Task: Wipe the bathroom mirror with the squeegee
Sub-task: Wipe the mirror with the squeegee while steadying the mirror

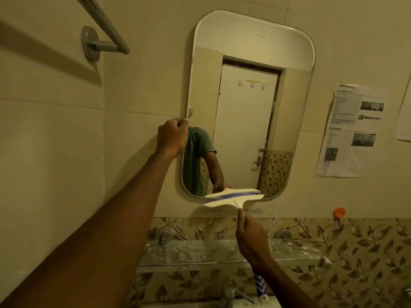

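A tall mirror (249, 70) with rounded corners hangs on the tiled wall. My left hand (172, 136) grips its left edge about halfway up, fingers curled round the rim. My right hand (250, 238) holds the handle of a cream squeegee (233, 197) with a blue rubber strip. The squeegee's blade lies across the mirror's bottom edge, slightly tilted. Its blue-and-white handle end (260, 285) sticks out below my wrist. The glass reflects a white door and my arm.
A chrome towel rail (104, 30) juts from the wall at upper left. Printed paper sheets (353, 130) are stuck right of the mirror. A dusty glass shelf (211, 252) runs below, with a tap (230, 292) under it. An orange hook (339, 212) sits at right.
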The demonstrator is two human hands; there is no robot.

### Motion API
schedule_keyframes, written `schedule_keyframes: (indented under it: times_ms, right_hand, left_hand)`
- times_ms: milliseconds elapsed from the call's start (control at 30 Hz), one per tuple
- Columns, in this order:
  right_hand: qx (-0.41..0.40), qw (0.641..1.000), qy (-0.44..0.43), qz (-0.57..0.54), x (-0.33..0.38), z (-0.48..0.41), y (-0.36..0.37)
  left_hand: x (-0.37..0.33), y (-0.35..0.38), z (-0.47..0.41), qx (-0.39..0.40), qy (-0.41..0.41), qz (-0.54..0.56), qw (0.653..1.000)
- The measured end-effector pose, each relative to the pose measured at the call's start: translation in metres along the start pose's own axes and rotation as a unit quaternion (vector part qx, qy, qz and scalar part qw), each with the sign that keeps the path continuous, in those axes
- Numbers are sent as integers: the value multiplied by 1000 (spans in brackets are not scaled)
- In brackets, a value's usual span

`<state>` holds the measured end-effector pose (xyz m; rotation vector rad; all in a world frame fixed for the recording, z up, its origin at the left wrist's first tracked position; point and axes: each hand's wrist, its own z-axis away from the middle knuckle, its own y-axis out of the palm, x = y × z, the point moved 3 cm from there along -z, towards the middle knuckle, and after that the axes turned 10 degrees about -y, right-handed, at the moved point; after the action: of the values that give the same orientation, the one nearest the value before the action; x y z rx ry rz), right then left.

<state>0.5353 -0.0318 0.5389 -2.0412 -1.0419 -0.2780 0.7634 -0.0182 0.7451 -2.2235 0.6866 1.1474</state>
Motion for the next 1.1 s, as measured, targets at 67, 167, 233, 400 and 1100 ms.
schedule_keyframes:
  times_ms: [67, 167, 233, 400, 1100]
  right_hand:
    - [-32, 999, -22, -10, 3, 2, -4]
    - [-8, 996, -86, 7, 25, -10, -7]
    - [85, 981, -149, 87, 46, -19, 1]
    - [175, 910, -284, 246, 65, -44, 15]
    - [187, 890, -312, 276, 23, -53, -8]
  left_hand:
    - [1, 2, 1, 7, 2, -1, 1000]
    - [1, 1, 0, 4, 0, -4, 1000]
    - [0, 1, 0, 4, -2, 1, 1000]
    - [0, 2, 0, 6, -18, 20, 1000]
    - [1, -1, 0, 24, -49, 51, 997]
